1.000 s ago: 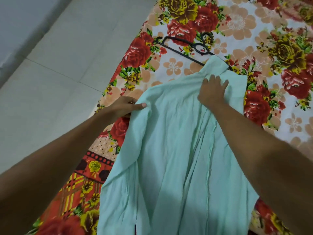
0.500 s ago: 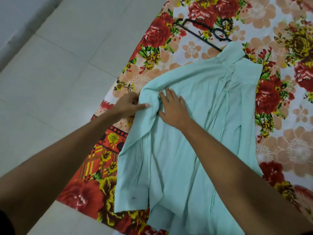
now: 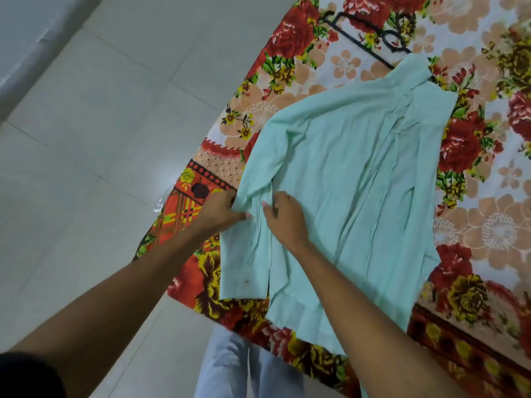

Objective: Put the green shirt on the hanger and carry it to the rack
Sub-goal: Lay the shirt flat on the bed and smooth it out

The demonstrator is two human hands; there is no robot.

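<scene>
Green shirt [image 3: 359,168] lies flat while my left hand [image 3: 221,214] pinches its sleeve, right hand [image 3: 284,216] presses open-fingered beside; next, reaching the hanger [image 3: 370,38] beyond.

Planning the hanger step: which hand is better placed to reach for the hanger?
Probably the right hand: it lies open on the green shirt, on the hanger's side. The left hand pinches the sleeve at the bedspread's edge.
</scene>
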